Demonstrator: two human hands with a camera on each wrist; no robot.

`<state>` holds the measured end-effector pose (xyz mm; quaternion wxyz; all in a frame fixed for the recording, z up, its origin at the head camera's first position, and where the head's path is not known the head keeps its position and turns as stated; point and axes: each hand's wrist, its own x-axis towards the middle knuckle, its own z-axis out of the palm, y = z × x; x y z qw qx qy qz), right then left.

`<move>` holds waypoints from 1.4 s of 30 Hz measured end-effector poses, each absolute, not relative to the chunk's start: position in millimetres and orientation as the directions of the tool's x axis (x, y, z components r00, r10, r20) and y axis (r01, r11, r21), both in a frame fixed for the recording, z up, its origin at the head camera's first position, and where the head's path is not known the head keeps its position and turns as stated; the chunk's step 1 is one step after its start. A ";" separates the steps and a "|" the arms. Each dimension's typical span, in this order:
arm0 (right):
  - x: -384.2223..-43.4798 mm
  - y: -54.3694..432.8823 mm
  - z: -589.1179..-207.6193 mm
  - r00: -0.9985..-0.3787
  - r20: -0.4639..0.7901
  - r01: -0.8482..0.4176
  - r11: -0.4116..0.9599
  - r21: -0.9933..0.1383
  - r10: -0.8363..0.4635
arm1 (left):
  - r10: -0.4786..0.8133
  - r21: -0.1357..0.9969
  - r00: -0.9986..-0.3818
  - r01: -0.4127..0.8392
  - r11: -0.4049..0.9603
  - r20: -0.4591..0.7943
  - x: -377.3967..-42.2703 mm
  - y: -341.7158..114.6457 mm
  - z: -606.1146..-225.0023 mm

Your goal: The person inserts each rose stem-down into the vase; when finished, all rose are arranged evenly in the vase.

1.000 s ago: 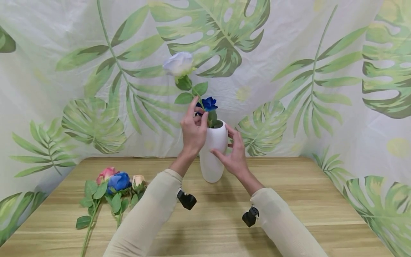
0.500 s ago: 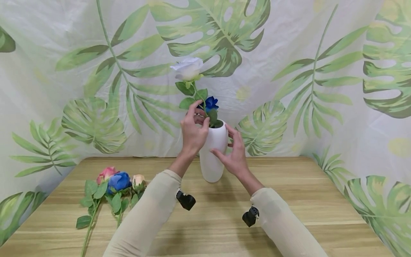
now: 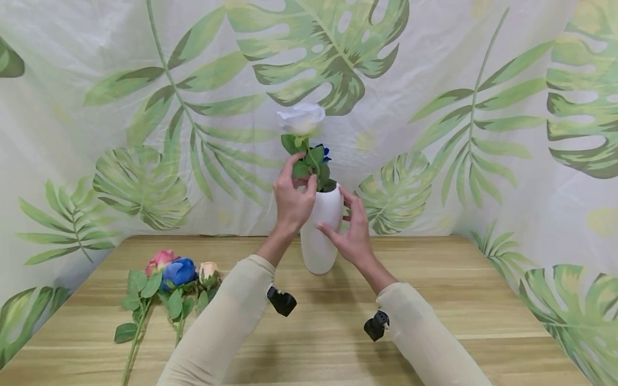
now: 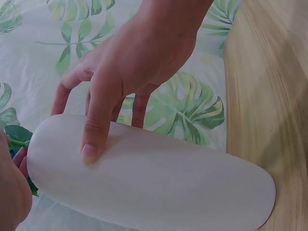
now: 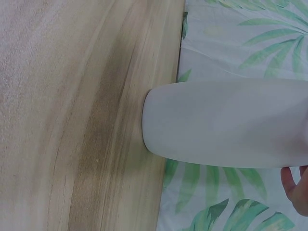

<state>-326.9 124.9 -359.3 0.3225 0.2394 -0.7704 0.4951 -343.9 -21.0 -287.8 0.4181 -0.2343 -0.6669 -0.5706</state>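
A tall white vase [image 3: 321,230] stands upright near the table's back edge. My right hand [image 3: 356,230] grips its right side, the thumb [image 4: 91,144] on the front in the left wrist view. My left hand [image 3: 294,198] pinches the stem of a white rose [image 3: 302,119] above the rim. The lower stem is hidden by the hand and vase. Behind its leaves [image 3: 315,155], a blue flower [image 3: 326,154] in the vase is mostly covered. In the left wrist view, part of my left hand [image 4: 12,192] shows beside the vase mouth.
Left on the wooden table [image 3: 338,343] lie a pink rose [image 3: 159,261], a blue rose [image 3: 179,273] and a peach rose [image 3: 208,272], with leafy stems. My left sleeve [image 3: 217,316] covers part of them. A leaf-print cloth [image 3: 386,134] hangs behind the table.
The white rose has moved right and down, from leaning left to nearly upright, and now hides more of the blue flower. My left hand shifted slightly right; my right hand stays on the vase.
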 end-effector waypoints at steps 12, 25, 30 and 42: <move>-327.5 124.7 -360.5 -0.659 0.751 -0.703 0.397 -0.590 -0.049 | -0.166 0.609 -0.586 0.764 0.211 0.793 -343.2 -18.0 -288.7; -329.1 125.3 -361.0 -0.655 0.755 -0.703 0.405 -0.585 -0.047 | -0.112 0.585 -0.593 0.712 0.389 0.797 -338.4 -18.7 -285.2; -328.2 124.3 -361.3 -0.649 0.759 -0.709 0.402 -0.579 -0.052 | -0.120 0.586 -0.590 0.715 0.382 0.798 -337.6 -22.0 -286.9; -325.6 123.2 -359.3 -0.663 0.747 -0.694 0.407 -0.594 -0.041 | -0.121 0.637 -0.646 0.674 0.373 0.754 -334.0 -29.1 -288.1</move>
